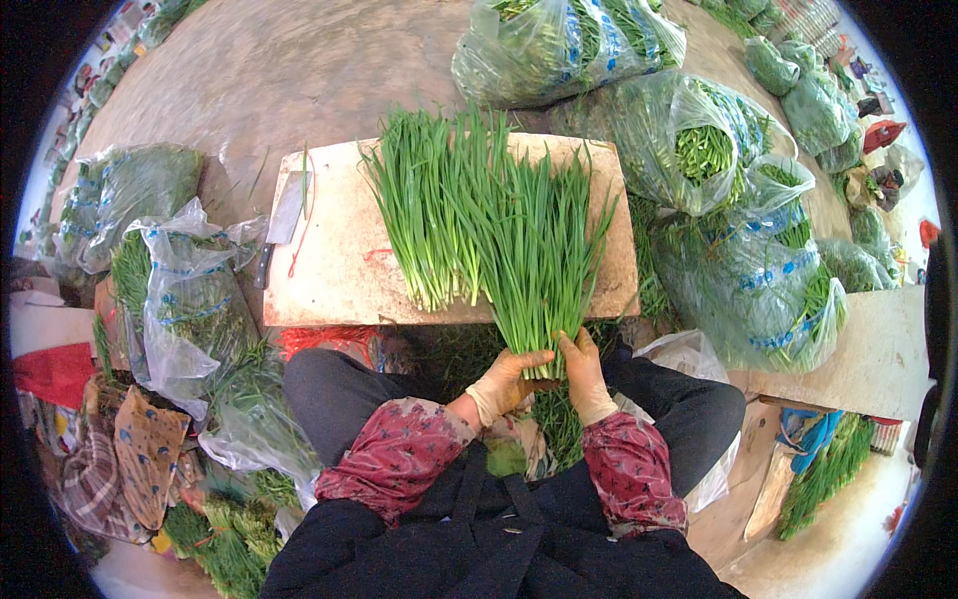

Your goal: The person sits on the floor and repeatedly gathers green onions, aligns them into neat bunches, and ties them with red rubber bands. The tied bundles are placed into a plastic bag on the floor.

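My gloved left hand [509, 383] wraps around the pale cut ends of a bunch of green garlic chives [542, 247]. From the other side, my gloved right hand [584, 372] presses against the same ends. The leaves of this bunch fan away from me over a worn board [329, 277]. Another loose pile of chives [426, 217] lies on the board to the left, its white ends towards me, partly touching the held bunch. A cleaver [284, 217] with a black handle rests at the board's left edge, beside a thin red tie [301, 224].
Clear plastic bags of chives stand at the right [748, 277], at the far right corner [658, 142], beyond the board [569, 52] and at the left [187, 292]. Red ties [329, 341] hang under the board's front edge. Bundled greens [224, 531] lie at lower left.
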Tool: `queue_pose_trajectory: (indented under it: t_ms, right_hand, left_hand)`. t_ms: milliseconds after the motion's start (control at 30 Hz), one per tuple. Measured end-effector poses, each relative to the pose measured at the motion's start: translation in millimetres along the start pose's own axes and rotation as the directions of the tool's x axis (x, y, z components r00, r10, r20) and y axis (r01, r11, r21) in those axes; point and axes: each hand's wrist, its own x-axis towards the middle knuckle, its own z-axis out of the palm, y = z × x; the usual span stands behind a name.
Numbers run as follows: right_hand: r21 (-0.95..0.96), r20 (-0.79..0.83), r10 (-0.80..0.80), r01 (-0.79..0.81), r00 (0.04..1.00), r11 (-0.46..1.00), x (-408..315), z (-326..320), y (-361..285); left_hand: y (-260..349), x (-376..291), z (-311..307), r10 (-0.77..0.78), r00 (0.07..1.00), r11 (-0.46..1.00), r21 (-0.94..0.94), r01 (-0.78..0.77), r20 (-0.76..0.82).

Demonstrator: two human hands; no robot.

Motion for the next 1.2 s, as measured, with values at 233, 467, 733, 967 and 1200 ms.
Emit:
queue_pose_trajectory:
  t_ms: [233, 467, 733, 967, 1200]
  right_hand:
    - [-0.109, 0.052, -0.083, 0.088, 0.995, 0.990, -5.3, 6.6, 7.0]
    - [-0.949, 0.092, -0.180, 0.140, 0.979, 0.281, 12.3, -16.4, -78.9]
    - [-0.771, 0.432, -0.656, 0.630, 0.619, 0.087, 130.1, 62.7, -151.2]
    - [-0.790, 0.558, -0.622, 0.580, 0.549, -0.197, 201.9, 111.5, -150.8]
    - [-0.758, 0.293, -0.696, 0.603, 0.655, 0.249, 222.5, 45.7, -185.4]
  left_hand:
    - [3.2, -0.1, 7.5, 0.037, 0.999, 0.999, 0.027, -0.036, -0.029]
    - [-3.8, 4.6, 6.2, 0.049, 0.989, 0.999, 0.008, -0.048, -0.140]
    - [-6.0, 6.9, 3.6, 0.025, 0.990, 0.999, 0.031, -0.021, -0.138]
    - [-4.5, 5.2, 4.5, 0.018, 0.991, 1.000, 0.017, -0.016, -0.135]
    - [-1.8, 0.4, 4.1, 0.024, 0.992, 1.000, 0.010, -0.023, -0.121]
